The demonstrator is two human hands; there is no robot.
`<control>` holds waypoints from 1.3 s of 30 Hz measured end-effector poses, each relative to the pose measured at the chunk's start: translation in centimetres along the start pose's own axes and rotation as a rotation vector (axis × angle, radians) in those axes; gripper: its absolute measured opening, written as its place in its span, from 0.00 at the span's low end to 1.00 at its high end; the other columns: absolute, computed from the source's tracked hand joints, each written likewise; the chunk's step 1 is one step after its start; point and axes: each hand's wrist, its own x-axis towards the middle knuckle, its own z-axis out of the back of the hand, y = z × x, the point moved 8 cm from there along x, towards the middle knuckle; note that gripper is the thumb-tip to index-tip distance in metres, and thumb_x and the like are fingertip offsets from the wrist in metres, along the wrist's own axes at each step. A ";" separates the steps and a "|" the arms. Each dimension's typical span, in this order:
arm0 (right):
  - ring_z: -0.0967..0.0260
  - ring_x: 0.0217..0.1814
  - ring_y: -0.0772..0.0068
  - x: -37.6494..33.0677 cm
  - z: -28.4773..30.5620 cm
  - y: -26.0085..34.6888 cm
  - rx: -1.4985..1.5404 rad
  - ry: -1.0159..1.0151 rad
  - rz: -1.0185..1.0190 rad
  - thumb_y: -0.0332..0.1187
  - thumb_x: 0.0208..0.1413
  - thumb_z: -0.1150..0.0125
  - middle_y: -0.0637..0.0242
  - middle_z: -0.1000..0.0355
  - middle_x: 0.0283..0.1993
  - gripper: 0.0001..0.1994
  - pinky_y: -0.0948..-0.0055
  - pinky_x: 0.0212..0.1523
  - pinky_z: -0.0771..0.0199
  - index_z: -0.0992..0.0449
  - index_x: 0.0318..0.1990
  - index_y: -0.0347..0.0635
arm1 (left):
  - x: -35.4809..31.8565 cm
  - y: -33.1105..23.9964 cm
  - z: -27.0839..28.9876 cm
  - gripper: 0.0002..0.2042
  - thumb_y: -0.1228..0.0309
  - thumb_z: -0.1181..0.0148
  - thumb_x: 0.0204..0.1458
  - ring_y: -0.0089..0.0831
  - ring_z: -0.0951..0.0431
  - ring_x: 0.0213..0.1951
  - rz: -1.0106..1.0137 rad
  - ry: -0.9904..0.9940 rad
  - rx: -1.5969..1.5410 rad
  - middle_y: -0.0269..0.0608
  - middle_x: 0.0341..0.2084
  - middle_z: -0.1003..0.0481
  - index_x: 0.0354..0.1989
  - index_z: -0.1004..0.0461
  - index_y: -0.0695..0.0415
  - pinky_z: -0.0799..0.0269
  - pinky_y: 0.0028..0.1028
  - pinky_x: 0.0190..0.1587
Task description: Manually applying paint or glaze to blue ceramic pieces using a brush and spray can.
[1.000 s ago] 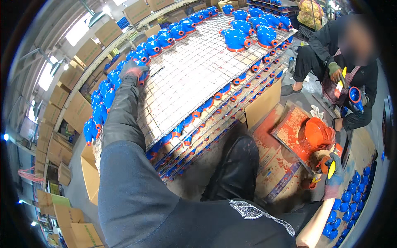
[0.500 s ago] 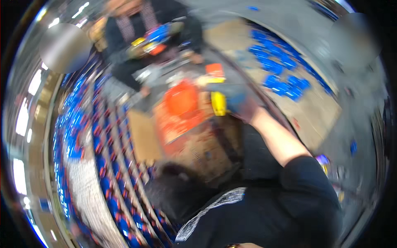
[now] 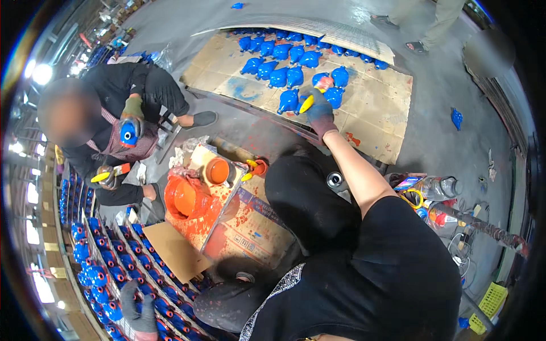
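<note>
My right hand (image 3: 319, 109), in a grey-blue glove with a maroon cuff, is closed on a yellow-handled paintbrush (image 3: 307, 104). Its reddish bristles (image 3: 324, 84) stick out beyond the fingers, over glossy blue rounded pieces (image 3: 278, 77) lying on a cardboard sheet (image 3: 375, 113). Whether the fingers also touch a blue piece, I cannot tell. Down at the lower left, my left hand (image 3: 138, 311) in a dark grey glove hangs with its fingers apart over a rack of blue pieces with red-rimmed openings (image 3: 126, 260). Nothing shows in it.
Orange paint fills a large tub (image 3: 185, 196) on a splattered box top, beside a small paint cup (image 3: 217, 170) and another yellow-handled brush (image 3: 250, 170). At left a seated co-worker holds a blue piece (image 3: 129, 133) and a paintbrush (image 3: 100, 177). Bottles (image 3: 441, 187) stand at right.
The view has swung toward the cardboard sheet. My right hand with the paintbrush has gone from beside the paint tub to the blue pieces. My left hand has come into view.
</note>
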 end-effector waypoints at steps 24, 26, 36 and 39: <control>0.32 0.48 0.52 3.1 0.6 -25.2 -0.276 -0.463 -0.595 0.40 0.42 0.35 0.55 0.30 0.44 0.20 0.61 0.48 0.32 0.30 0.44 0.48 | 11.3 -4.5 -21.2 0.16 0.80 0.39 0.43 0.34 0.25 0.42 0.198 0.389 -0.413 0.44 0.38 0.25 0.43 0.26 0.62 0.30 0.30 0.47; 0.31 0.45 0.52 2.8 0.0 -23.2 -0.422 -0.424 -0.531 0.37 0.38 0.32 0.54 0.30 0.41 0.21 0.61 0.47 0.32 0.31 0.43 0.48 | 11.4 -5.0 -21.5 0.16 0.80 0.39 0.42 0.34 0.25 0.42 0.160 0.397 -0.397 0.44 0.39 0.25 0.43 0.26 0.62 0.30 0.30 0.47; 0.28 0.43 0.58 1.1 5.6 -24.8 -0.278 -0.445 -0.373 0.31 0.48 0.41 0.57 0.27 0.37 0.11 0.64 0.45 0.31 0.30 0.41 0.48 | 7.5 -4.5 -23.4 0.15 0.79 0.37 0.44 0.31 0.25 0.40 0.180 0.442 -0.478 0.43 0.38 0.25 0.42 0.26 0.61 0.29 0.28 0.45; 0.27 0.41 0.58 1.6 7.8 -22.6 -0.414 -0.369 -0.331 0.29 0.50 0.44 0.58 0.26 0.37 0.09 0.64 0.44 0.30 0.29 0.40 0.48 | 6.2 -4.2 -22.7 0.15 0.77 0.36 0.44 0.33 0.24 0.40 0.192 0.392 -0.524 0.43 0.37 0.25 0.42 0.26 0.60 0.29 0.29 0.45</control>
